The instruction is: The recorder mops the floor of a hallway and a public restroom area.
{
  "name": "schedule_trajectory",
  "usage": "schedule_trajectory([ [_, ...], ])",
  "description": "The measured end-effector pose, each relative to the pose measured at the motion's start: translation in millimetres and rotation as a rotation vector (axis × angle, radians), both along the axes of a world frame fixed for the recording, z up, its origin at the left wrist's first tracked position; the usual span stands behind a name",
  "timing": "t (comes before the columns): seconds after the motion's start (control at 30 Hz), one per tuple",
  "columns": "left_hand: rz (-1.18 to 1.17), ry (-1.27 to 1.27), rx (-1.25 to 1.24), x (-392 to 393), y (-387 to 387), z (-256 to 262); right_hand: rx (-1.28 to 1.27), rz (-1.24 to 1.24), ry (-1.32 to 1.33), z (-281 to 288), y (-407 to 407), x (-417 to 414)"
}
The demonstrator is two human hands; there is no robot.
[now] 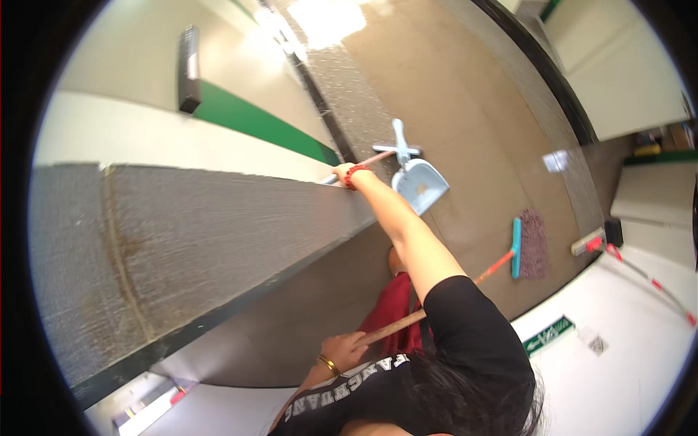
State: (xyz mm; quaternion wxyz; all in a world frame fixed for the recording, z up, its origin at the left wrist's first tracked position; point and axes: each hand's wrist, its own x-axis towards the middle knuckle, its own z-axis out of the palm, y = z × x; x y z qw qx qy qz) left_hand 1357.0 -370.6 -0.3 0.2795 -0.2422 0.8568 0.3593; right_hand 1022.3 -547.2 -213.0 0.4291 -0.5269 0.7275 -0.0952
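Observation:
My right hand (346,171), with a red beaded bracelet, reaches forward beside the grey ledge and grips a thin handle (377,158). This handle runs to a narrow broom head (384,148) beside a light blue plastic dustpan (428,181). A small light brown patch lies in the pan. My left hand (346,351), wearing a gold bangle, is closed around the wooden pole (395,327) of a flat mop near my waist. Partly hidden behind my right arm, the pole leads through an orange section to a teal mop head (516,248) with a purplish pad (533,245) on the floor.
A wide grey ledge (218,234) fills the left side. Brown flooring (463,109) extends ahead. At the right, a tool with a red-and-grey pole (638,270) is by the white wall (627,381), which bears a green exit sign (549,335). A cream cabinet (627,82) stands upper right.

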Motion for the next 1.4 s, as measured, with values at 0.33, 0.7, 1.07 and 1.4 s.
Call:
schedule_trajectory([
  [0.33, -0.269, -0.154, 0.005, -28.4, 19.8, 11.3, -0.736, -1.191, 0.045, 54.7, 276.3, 67.9],
  [0.7, -0.313, -0.041, 0.305, -26.1, 165.0, -30.4, -0.319, -2.36, -1.331, 10.8, 510.3, 224.7],
  [1.07, -0.606, -0.15, 0.164, 18.4, 277.7, -56.7, 0.37, -2.047, -0.535, 34.5, 616.6, 249.7],
  [1.4, -0.682, -0.388, 0.077, 212.1, 21.6, 63.2, 0.235, -1.832, -1.688, 56.1, 396.8, 495.7],
])
